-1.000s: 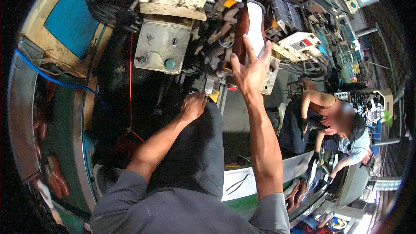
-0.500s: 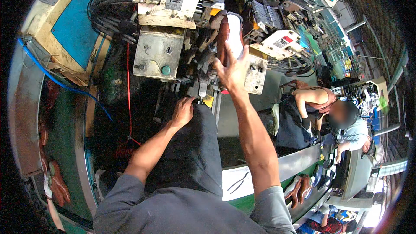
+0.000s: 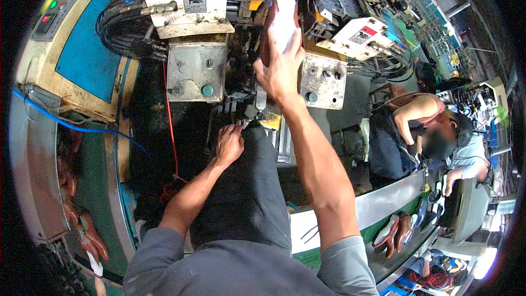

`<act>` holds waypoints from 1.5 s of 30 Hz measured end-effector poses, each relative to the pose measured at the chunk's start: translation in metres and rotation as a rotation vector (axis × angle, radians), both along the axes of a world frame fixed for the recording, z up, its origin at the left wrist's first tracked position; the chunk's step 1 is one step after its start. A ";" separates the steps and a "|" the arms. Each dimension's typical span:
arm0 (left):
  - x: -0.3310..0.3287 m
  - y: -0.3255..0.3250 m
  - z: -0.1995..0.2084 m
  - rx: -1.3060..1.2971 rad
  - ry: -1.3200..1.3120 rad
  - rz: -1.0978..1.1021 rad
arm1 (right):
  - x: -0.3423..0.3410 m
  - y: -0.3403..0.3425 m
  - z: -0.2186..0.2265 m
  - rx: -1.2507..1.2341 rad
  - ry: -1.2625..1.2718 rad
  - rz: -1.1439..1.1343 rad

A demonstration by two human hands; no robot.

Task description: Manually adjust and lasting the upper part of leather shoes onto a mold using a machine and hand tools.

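Observation:
A brown leather shoe lies upturned in the middle of the machine, its white sole facing me. My right hand is on its near end, fingers along the sole and thumb spread to the left side. My left hand rests against my dark-trousered knee with its fingers curled. Whatever may be inside those fingers is hidden. Just beyond the knee is a metal rod with a dark lower end, near a yellow part.
White machine blocks with hoses flank the shoe. A control panel is at far left. More brown shoes lie on the left belt and the right rack. A white-gloved hand reaches in at lower left; co-workers sit at right.
The whole view has shifted, bringing the control panel further in. My right hand stays on the shoe. My left hand stays curled by the knee, now further from the rod.

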State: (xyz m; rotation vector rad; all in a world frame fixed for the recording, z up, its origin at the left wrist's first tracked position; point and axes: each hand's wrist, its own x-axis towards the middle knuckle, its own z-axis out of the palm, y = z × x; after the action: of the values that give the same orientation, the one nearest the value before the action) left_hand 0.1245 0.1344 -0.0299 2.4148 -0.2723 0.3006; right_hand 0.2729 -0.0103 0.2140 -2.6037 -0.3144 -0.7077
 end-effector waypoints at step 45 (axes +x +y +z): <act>0.053 0.023 -0.058 0.095 0.038 -0.243 | -0.789 -0.205 -0.257 0.153 0.791 -1.499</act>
State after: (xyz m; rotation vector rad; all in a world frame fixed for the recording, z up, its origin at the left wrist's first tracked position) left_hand 0.1776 0.1574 -0.0881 2.4453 -0.5684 0.1350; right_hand -0.5158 -0.2152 -0.0434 -2.3044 1.9128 0.0364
